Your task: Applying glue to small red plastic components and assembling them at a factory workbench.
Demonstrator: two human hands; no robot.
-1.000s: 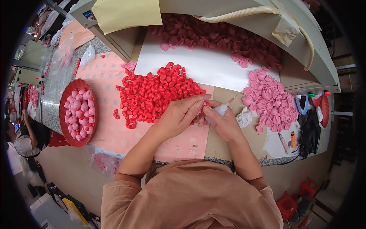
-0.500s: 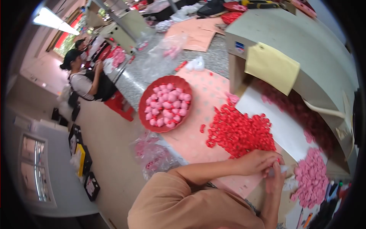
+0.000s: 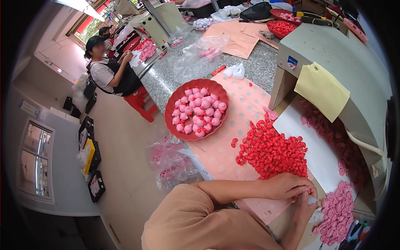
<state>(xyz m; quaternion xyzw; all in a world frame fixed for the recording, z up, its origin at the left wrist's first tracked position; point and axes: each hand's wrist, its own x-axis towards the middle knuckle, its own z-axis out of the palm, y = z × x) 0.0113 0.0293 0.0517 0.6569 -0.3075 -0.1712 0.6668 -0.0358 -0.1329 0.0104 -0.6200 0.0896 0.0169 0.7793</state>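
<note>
Head camera view: a person in a brown top works with two bare hands at a bench, beside a heap of small red pieces [image 3: 275, 152], which serves here as the reference point. At the heap's near edge, the left hand [image 3: 287, 185] reaches across, its fingers bent and its fingertips meeting those of the right hand [image 3: 306, 204]. A small red piece [image 3: 309, 191] shows where the fingertips meet; I cannot tell which hand grips it, nor whether the left hand holds anything else. The right hand is curled around a pale object [image 3: 312, 201], mostly hidden by the fingers.

The heap lies on a pink sheet [image 3: 216, 160]. To the left of the heap, well apart from it, a red bowl [image 3: 175, 95] with a scalloped rim holds many round pink pieces [image 3: 206, 103], some with red bits among them. Near the heap on its right is a pile of pink petal-like pieces [image 3: 336, 212]. Just beyond the heap, a white sheet [image 3: 329, 162] runs under a grey hood [image 3: 329, 48] with yellow paper [image 3: 323, 85] hanging from it. Farther beyond the heap stand white bottles [image 3: 238, 71]. Far to its left, a co-worker [image 3: 129, 85] in a dark apron sits on a red stool [image 3: 143, 106].
</note>
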